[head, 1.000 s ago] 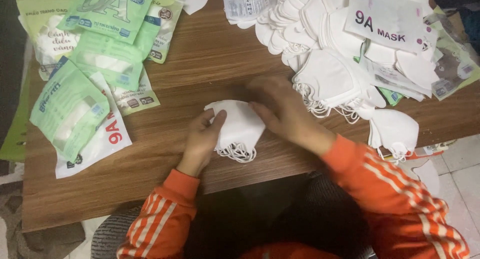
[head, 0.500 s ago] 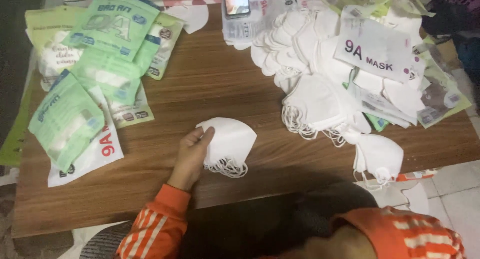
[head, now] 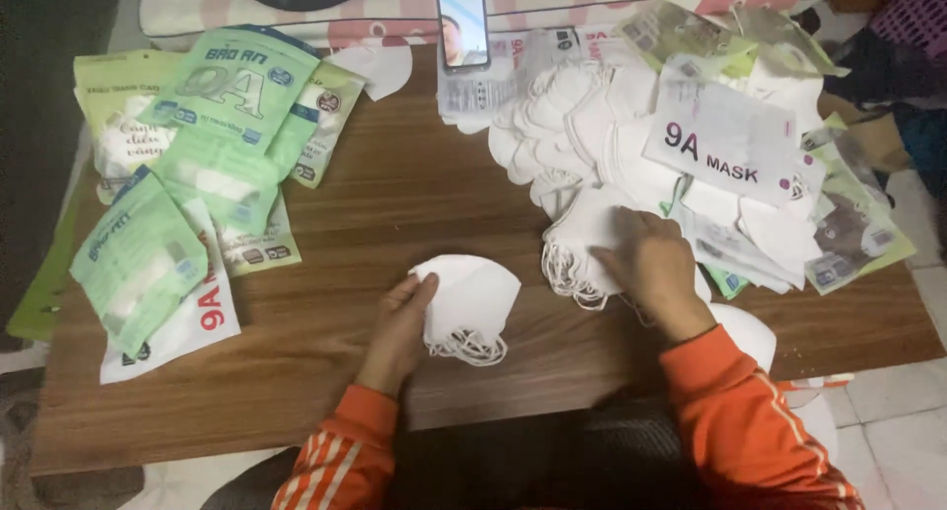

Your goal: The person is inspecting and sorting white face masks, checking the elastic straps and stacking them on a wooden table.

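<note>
My left hand [head: 400, 325] rests on the left edge of a small stack of folded white face masks [head: 472, 298] near the front middle of the wooden table [head: 414, 199]; their ear loops hang toward me. My right hand [head: 653, 268] reaches into the big heap of loose white masks [head: 592, 155] at the right, fingers curled on a mask at the heap's near edge. Both arms wear orange sleeves with white stripes.
Green and white sealed mask packets [head: 187, 165] lie piled at the left. A white printed packet [head: 725, 145] and other wrappers top the right heap. A phone [head: 462, 19] stands upright at the table's far edge. More masks hang over the front right edge [head: 750, 332].
My right hand left the small stack, went out of view, and now sits on the heap at the right. The left hand stayed on the stack.
</note>
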